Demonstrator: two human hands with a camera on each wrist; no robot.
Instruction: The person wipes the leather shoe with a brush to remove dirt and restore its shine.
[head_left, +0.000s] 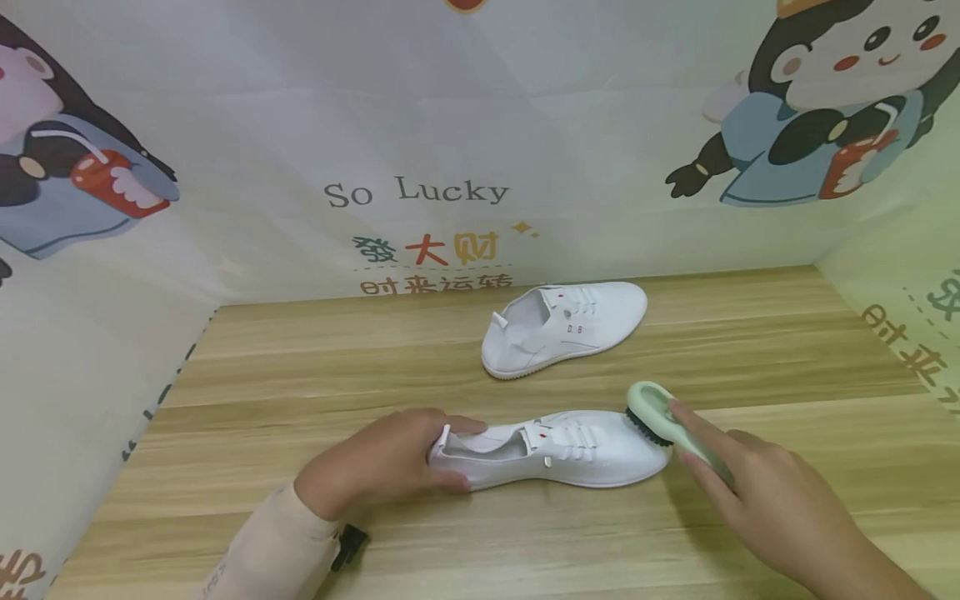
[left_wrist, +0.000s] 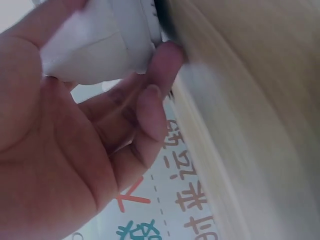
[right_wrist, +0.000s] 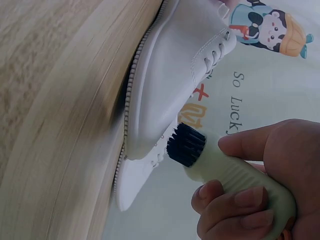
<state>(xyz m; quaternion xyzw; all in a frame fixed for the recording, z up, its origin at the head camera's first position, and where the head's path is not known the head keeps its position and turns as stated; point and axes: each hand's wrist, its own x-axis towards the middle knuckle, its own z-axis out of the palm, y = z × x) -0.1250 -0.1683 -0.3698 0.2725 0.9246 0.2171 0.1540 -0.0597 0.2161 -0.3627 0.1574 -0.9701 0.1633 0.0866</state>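
A white lace-up shoe lies sole down on the wooden table, toe pointing right. My left hand grips its heel, thumb on the near side and fingers on the far side; the left wrist view shows the heel between thumb and fingers. In my right hand is a pale green brush with dark bristles, held by its handle. The bristles are right at the shoe's toe in the head view. In the right wrist view the brush head is beside the toe, bristles facing it.
A second white shoe stands farther back on the wooden table, toe to the right. Behind the table rises a pale printed backdrop, with side panels left and right. A small black object is at the left wrist.
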